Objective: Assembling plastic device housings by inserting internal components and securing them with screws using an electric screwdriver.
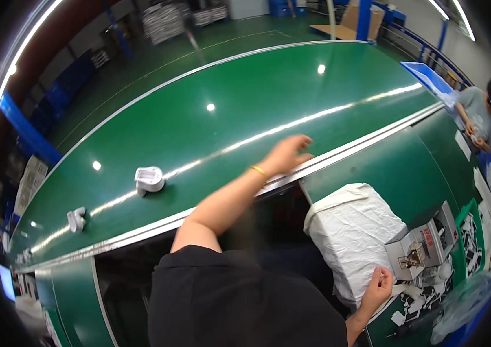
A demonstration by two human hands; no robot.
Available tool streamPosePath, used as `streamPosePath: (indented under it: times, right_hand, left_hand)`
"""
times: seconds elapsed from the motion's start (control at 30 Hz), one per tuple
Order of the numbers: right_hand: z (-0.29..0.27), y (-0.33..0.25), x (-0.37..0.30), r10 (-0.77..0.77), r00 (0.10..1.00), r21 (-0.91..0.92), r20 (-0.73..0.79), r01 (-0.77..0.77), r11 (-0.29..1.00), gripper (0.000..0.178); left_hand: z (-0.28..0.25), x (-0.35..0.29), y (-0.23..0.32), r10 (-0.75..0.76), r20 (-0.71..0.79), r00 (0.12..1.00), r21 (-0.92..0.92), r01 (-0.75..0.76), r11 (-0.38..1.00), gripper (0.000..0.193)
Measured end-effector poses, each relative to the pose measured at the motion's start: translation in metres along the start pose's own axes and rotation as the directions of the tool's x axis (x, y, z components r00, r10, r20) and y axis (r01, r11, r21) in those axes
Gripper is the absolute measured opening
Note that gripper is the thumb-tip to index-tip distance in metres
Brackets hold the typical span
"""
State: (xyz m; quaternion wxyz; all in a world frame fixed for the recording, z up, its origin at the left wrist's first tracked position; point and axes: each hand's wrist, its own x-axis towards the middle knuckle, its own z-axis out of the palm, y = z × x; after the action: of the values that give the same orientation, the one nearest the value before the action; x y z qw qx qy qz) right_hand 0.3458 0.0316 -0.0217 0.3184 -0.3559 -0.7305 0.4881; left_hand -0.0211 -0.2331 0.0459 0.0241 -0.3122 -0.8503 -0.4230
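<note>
My left hand (289, 155), a yellow band at its wrist, hangs over the near edge of the green conveyor belt (268, 87). Thumb and fingers are apart with nothing between them. My right hand (377, 289) is low on the right, beside a white cloth-covered block (352, 231). Its fingers are curled together; anything small inside them is hidden. On the belt to the left stands a white plastic device (150, 180) with an open recess on top. Farther left lies a second white device (76, 220).
Right of the cloth, an open cardboard box (425, 246) holds brass-coloured small parts. Loose white and dark pieces (416, 303) lie below it, near a green tray (472, 240) of parts and a clear plastic bag (465, 306). A co-worker (480, 113) sits far right by a blue bin (427, 76).
</note>
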Motion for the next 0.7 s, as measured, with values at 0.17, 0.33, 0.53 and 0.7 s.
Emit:
streamPosePath:
  times: [0.17, 0.33, 0.53, 0.7]
  right_hand:
    - [0.001, -0.009, -0.001, -0.049, 0.996, -0.160, 0.077, 0.061, 0.985, 0.016]
    - [-0.001, -0.002, 0.001, -0.054, 0.995, -0.178, 0.079, 0.067, 0.982, 0.017]
    - [0.001, -0.014, -0.004, -0.082, 0.996, -0.206, 0.045, 0.090, 0.974, 0.016]
    - [0.005, -0.024, -0.007, -0.104, 0.993, -0.155, 0.049, 0.110, 0.982, 0.015]
  left_hand:
    - [-0.204, -0.123, -0.054, -0.381, -0.397, 0.835, 0.631, 0.550, 0.547, 0.060]
    - [-0.294, -0.226, -0.103, -0.780, -0.452, 0.433, 0.485, 0.853, 0.192, 0.097]
    - [-0.266, -0.209, -0.102, -0.763, -0.297, 0.575, 0.665, 0.698, 0.266, 0.087]
    - [-0.204, -0.127, -0.060, -0.618, -0.201, 0.760, 0.200, 0.649, 0.734, 0.064]
